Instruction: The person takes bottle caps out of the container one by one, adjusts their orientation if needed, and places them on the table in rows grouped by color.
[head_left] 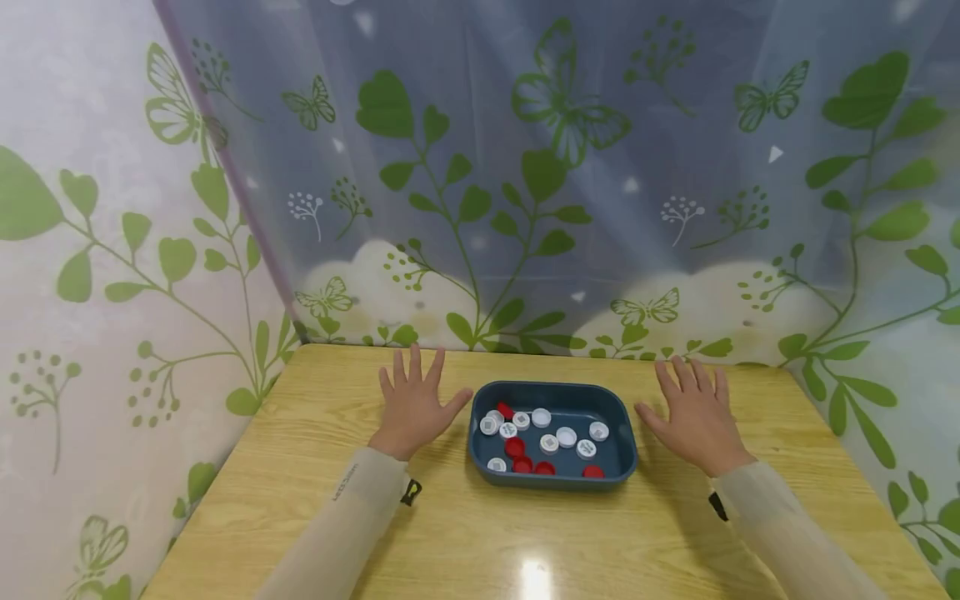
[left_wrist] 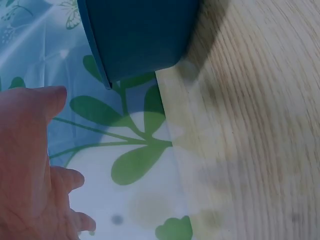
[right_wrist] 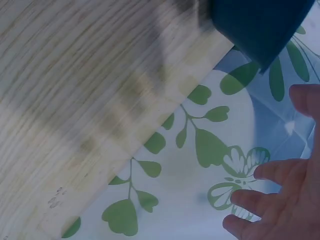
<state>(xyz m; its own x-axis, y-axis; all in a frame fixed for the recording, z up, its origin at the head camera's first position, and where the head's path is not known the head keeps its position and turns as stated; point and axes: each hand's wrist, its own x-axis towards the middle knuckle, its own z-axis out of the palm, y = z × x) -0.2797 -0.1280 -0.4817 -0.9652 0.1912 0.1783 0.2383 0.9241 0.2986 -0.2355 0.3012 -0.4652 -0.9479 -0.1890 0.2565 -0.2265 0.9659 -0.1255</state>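
A dark blue rectangular tray [head_left: 553, 481] stands on the wooden table, holding several white discs [head_left: 566, 437] and several red discs [head_left: 514, 447] that look like bottle caps. My left hand [head_left: 414, 407] is to the left of it, fingers spread and straight, holding nothing. On the other side my right hand [head_left: 697, 421] is likewise spread, with its thumb near the tray's right end. In the left wrist view the tray's outer wall [left_wrist: 142, 37] stands apart from the thumb. The right wrist view also shows a gap between the tray wall [right_wrist: 260, 30] and my fingers.
The wooden table [head_left: 300, 433] reaches back to a patterned curtain [head_left: 480, 208] with green leaves and butterflies. More of this fabric hangs at the left [head_left: 97, 275] and right sides. Light glares on the tabletop near the front.
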